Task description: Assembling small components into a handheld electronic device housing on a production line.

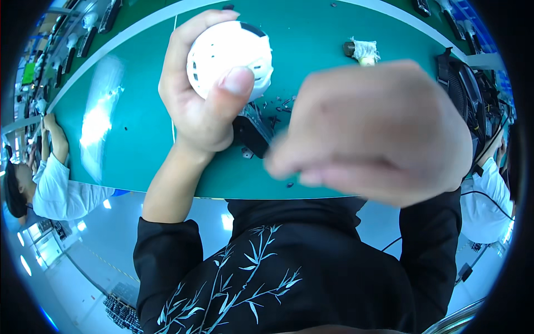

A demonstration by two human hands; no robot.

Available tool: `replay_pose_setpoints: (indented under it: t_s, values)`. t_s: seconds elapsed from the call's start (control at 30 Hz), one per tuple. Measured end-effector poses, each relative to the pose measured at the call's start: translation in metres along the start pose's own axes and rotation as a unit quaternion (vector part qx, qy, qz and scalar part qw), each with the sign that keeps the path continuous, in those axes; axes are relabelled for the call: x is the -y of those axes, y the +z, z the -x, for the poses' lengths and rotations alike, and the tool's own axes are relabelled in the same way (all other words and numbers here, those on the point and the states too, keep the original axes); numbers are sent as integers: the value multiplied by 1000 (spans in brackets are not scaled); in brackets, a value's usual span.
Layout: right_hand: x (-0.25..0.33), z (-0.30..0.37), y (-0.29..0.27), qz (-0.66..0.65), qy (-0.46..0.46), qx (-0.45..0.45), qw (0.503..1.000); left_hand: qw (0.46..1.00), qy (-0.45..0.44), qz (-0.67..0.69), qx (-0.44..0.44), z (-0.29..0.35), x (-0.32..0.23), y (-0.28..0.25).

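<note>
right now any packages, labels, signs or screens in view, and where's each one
Green sign or card: far left edge, by the neighbouring bench, a small bright green rectangle, too blurred to tell more.
Wrapped bundle: on the green table, upper right, a small dark roll in whitish wrap.
No screens or labelled packages show.

Bright, even overhead light. Strong white glare streak on the green table (139, 128) to my left. My right hand (372, 131) is close to the lens, smeared by motion blur, fingertips soft. My left hand (203, 106) is sharper; the white round housing (228, 58) is nearly blown out, so its detail is possibly lost. Fisheye bends the table edges; the corners are black.
</note>
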State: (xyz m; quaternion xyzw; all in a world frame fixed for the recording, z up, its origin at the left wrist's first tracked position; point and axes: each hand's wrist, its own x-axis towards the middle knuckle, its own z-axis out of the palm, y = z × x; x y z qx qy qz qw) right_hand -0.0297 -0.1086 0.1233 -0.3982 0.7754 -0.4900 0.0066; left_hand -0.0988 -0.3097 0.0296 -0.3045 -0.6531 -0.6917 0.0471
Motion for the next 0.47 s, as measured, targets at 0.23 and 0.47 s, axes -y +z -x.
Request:
replay_pose_setpoints:
  t_s: [0.23,0.47]
  values:
    - [-19,-7,10,-122,35,-141,982,998,32,-43,-46,11,-6,14]
    - [-40,-6,25,-131,61,-171,975,998,0,-16,-56,2,-1,19]
